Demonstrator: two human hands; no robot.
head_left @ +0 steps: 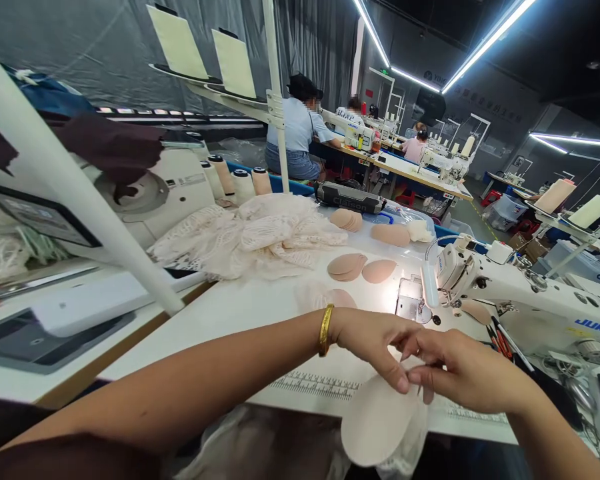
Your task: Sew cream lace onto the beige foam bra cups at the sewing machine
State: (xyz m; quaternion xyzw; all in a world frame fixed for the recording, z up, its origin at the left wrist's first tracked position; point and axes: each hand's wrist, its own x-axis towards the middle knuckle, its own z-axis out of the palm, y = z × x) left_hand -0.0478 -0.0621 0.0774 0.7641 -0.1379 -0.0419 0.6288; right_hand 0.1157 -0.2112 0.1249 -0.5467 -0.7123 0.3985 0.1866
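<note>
Both hands meet at the table's front edge over a pale, oval bra pad (377, 420). My left hand (375, 337), below a gold bracelet, pinches the pad's upper edge between thumb and fingers. Close against it, my right hand (460, 370) is closed with thumb and fingertips at the same edge, where white lace fabric (415, 440) hangs behind the pad. The exact grip of the right fingertips is partly hidden. Beyond the hands lie several beige pads (347, 267) and a small sheer piece (313, 297) on the white tabletop (220, 327).
A JUKI sewing machine (545, 300) stands at the right, its needle area lit. Cream lace (260, 233) is heaped at the back left. Scissors (500, 340) lie beside the machine. A white pole (90, 193) crosses the left side. Co-workers (297, 127) sit farther back.
</note>
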